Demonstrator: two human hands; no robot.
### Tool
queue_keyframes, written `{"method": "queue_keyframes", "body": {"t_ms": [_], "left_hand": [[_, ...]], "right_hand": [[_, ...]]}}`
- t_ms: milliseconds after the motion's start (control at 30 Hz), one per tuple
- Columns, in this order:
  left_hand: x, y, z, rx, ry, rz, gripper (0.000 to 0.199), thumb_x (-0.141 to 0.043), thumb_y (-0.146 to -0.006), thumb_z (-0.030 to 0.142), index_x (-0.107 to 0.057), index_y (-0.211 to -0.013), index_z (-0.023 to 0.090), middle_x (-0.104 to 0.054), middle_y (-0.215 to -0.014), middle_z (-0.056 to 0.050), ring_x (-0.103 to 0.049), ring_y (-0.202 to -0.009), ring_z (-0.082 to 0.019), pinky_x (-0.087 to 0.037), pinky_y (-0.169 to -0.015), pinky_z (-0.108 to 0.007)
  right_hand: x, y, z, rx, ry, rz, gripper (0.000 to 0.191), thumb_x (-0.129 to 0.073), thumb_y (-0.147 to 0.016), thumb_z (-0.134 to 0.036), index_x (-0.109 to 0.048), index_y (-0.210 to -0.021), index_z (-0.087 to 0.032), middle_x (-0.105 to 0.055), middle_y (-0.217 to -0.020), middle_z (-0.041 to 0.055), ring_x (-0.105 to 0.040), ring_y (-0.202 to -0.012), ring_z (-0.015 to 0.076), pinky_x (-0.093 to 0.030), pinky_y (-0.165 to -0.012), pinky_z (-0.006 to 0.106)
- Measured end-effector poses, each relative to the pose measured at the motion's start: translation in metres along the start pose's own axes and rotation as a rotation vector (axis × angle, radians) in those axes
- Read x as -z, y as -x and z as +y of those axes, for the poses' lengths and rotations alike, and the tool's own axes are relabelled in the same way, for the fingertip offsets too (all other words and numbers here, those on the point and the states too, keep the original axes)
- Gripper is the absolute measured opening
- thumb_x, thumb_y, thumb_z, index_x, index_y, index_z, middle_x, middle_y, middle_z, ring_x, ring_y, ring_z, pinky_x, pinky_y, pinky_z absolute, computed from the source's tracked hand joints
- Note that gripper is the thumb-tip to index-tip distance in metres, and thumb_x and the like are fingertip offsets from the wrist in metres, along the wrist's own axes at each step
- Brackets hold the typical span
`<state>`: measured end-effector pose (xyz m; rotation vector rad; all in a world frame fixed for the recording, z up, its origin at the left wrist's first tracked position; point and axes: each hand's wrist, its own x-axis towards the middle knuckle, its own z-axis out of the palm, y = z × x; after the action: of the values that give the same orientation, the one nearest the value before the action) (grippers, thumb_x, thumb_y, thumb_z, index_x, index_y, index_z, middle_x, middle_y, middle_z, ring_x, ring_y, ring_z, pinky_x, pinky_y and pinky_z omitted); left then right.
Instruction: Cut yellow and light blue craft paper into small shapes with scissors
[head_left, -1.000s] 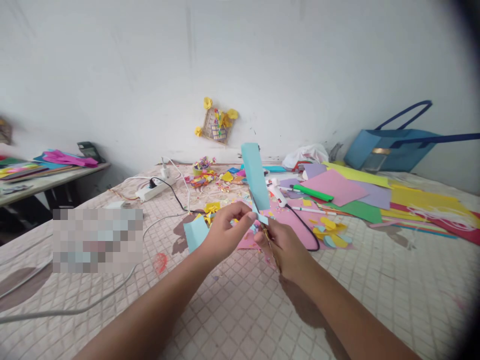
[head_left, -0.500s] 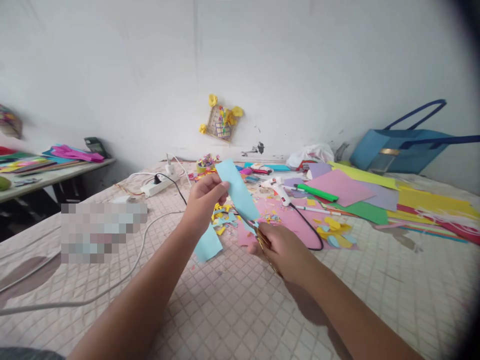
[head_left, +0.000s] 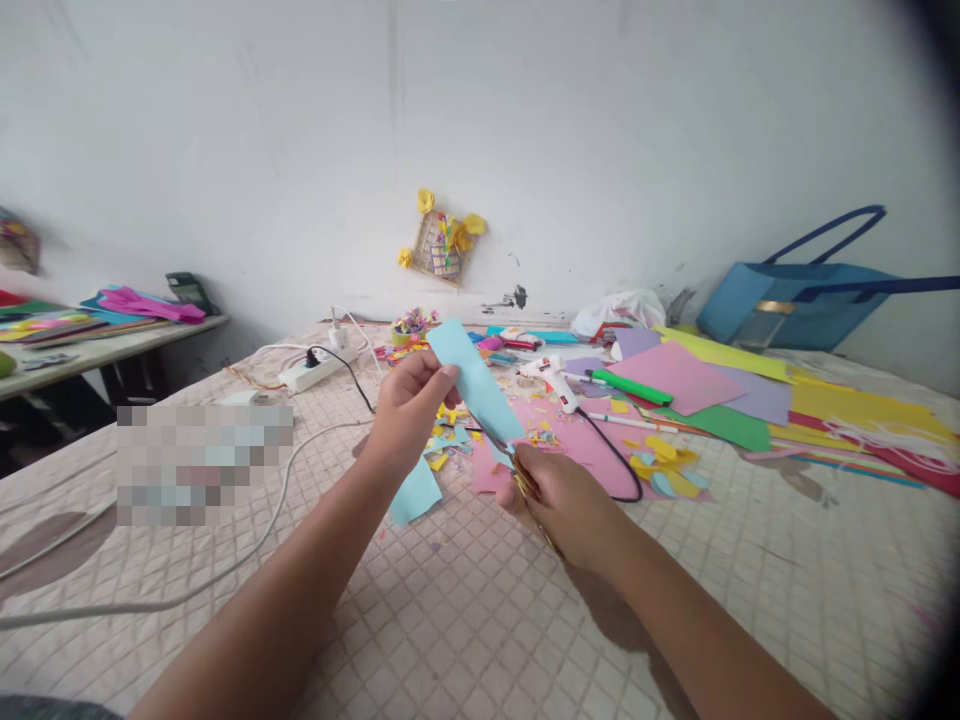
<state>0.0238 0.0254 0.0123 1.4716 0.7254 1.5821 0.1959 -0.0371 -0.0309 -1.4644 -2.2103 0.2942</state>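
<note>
My left hand (head_left: 414, 405) pinches the left edge of a light blue paper strip (head_left: 472, 378), which is held up above the table and tilted. Gold-handled scissors (head_left: 531, 488) are gripped in my right hand (head_left: 566, 500), their blades against the lower left edge of the strip. The fingers of that hand partly cover the handles. Another light blue paper piece (head_left: 417, 490) lies on the table below my left hand. Behind the strip are small yellow and blue paper scraps (head_left: 447, 436), partly hidden by it.
A white glue gun (head_left: 553, 380) lies on pink paper beyond my right hand, its black cord (head_left: 616, 450) curving toward me. Coloured sheets (head_left: 675, 375) and a blue bag (head_left: 799, 300) are at the right. A power strip (head_left: 321, 370) and a white cable (head_left: 281, 500) lie left.
The strip has tilted slightly and appears narrower, with the scissor blades along its lower left edge. Both hands keep their holds; the camera view has shifted a little.
</note>
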Motion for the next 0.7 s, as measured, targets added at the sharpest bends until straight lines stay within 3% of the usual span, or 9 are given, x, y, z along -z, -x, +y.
{"method": "queue_keyframes", "body": {"t_ms": [700], "left_hand": [[-0.0011, 0.0004, -0.0047, 0.009, -0.059, 0.022, 0.014, -0.058, -0.075, 0.022, -0.05, -0.066, 0.016, -0.054, -0.053, 0.004, -0.051, -0.049, -0.006, -0.04, -0.049, -0.017]], "right_hand": [[0.0011, -0.0004, -0.0008, -0.03, -0.052, 0.033, 0.038, -0.039, -0.086, -0.055, -0.037, -0.069, -0.02, -0.05, -0.061, -0.0007, -0.041, -0.053, 0.0122, -0.024, -0.049, 0.024]]}}
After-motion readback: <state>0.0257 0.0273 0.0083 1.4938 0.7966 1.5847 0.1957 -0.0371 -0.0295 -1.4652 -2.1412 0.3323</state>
